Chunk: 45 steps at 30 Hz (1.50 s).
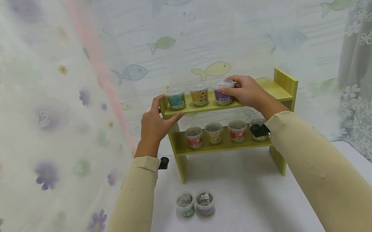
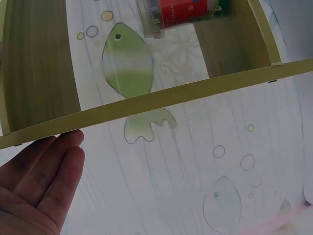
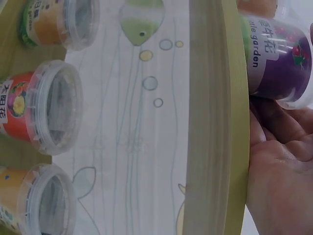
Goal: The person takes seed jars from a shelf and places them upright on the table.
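Observation:
In the head view my right hand [image 1: 249,92] grips a lidded plastic cup with a purple label [image 1: 223,93] at the upper board of a yellow-green wooden shelf [image 1: 228,107]. The same purple cup [image 3: 279,58] shows in the right wrist view. Whether its base bears on the board, I cannot tell. At the shelf's left end, my left hand [image 1: 155,124] touches the side panel, its thumb stretched out along the front edge of the board. Extended fingers [image 2: 63,166] meet the wood in the left wrist view. A teal-labelled cup [image 1: 176,98] and an orange-labelled cup [image 1: 199,95] stand left of the purple cup.
Several cups, including a red-labelled cup [image 1: 194,138], stand along the lower board [image 1: 204,149]. On the white tabletop [image 1: 239,210] in front are a green-labelled cup [image 1: 185,204] and a pale purple cup [image 1: 205,203]. A fish-patterned curtain [image 1: 240,20] hangs behind the shelf.

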Each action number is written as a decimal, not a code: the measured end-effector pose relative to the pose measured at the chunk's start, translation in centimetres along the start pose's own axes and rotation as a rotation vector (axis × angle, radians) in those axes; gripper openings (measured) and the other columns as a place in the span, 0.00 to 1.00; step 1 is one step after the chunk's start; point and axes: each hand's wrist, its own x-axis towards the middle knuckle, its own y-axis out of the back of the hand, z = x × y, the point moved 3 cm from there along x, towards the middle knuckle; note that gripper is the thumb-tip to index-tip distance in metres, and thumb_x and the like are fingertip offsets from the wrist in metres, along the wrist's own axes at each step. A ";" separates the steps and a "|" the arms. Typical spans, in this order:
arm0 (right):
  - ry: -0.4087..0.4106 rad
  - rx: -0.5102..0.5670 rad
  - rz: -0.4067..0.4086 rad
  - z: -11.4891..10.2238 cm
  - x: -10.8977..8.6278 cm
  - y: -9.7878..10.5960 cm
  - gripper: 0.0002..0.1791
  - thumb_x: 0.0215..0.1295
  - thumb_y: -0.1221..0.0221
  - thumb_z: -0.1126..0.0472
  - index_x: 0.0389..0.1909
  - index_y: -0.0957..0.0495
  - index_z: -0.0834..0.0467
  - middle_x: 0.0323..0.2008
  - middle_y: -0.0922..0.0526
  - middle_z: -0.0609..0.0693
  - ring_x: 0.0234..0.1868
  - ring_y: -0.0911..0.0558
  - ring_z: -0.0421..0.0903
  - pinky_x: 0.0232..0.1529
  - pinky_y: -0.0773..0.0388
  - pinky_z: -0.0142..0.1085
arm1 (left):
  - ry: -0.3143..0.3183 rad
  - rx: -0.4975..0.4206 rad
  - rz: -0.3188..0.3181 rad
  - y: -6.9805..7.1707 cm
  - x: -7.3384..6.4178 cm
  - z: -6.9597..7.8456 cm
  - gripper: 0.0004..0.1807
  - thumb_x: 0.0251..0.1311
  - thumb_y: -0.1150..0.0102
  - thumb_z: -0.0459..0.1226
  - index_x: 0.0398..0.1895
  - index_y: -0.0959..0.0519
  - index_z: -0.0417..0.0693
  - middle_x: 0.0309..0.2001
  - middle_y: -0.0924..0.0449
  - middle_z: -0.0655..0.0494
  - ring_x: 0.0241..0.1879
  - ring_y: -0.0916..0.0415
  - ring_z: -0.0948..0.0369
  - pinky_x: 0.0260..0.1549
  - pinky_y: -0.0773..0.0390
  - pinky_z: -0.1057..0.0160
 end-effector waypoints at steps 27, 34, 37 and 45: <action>0.097 -0.153 0.021 0.2 -1.9 0.3 0.38 0.74 0.45 0.35 0.76 0.34 0.53 0.60 0.20 0.57 0.55 0.19 0.52 0.55 0.20 0.49 | 0.084 0.006 -0.059 -0.1 -0.2 0.0 0.52 0.52 0.35 0.73 0.79 0.42 0.70 0.59 0.17 0.39 0.47 0.15 0.42 0.44 0.15 0.45; 0.187 -0.142 0.036 0.0 -3.5 0.2 0.32 0.75 0.42 0.42 0.73 0.31 0.54 0.56 0.18 0.56 0.53 0.17 0.50 0.53 0.17 0.39 | 0.070 -0.006 -0.054 0.0 -0.2 0.1 0.52 0.53 0.34 0.71 0.79 0.41 0.69 0.60 0.17 0.39 0.50 0.16 0.42 0.46 0.16 0.44; 0.225 -0.131 0.040 0.0 -4.2 -0.1 0.32 0.76 0.41 0.44 0.73 0.31 0.55 0.56 0.18 0.56 0.53 0.17 0.50 0.51 0.18 0.32 | 0.067 -0.010 -0.048 -0.1 -0.2 0.0 0.52 0.53 0.34 0.71 0.78 0.41 0.69 0.60 0.17 0.40 0.51 0.16 0.42 0.47 0.16 0.44; 0.280 -0.129 0.047 0.0 -5.3 -0.7 0.30 0.76 0.39 0.49 0.73 0.30 0.56 0.55 0.16 0.56 0.52 0.16 0.51 0.49 0.19 0.26 | 0.060 -0.010 -0.046 -0.1 0.0 -0.1 0.52 0.52 0.35 0.72 0.78 0.41 0.69 0.58 0.17 0.40 0.47 0.15 0.42 0.44 0.15 0.44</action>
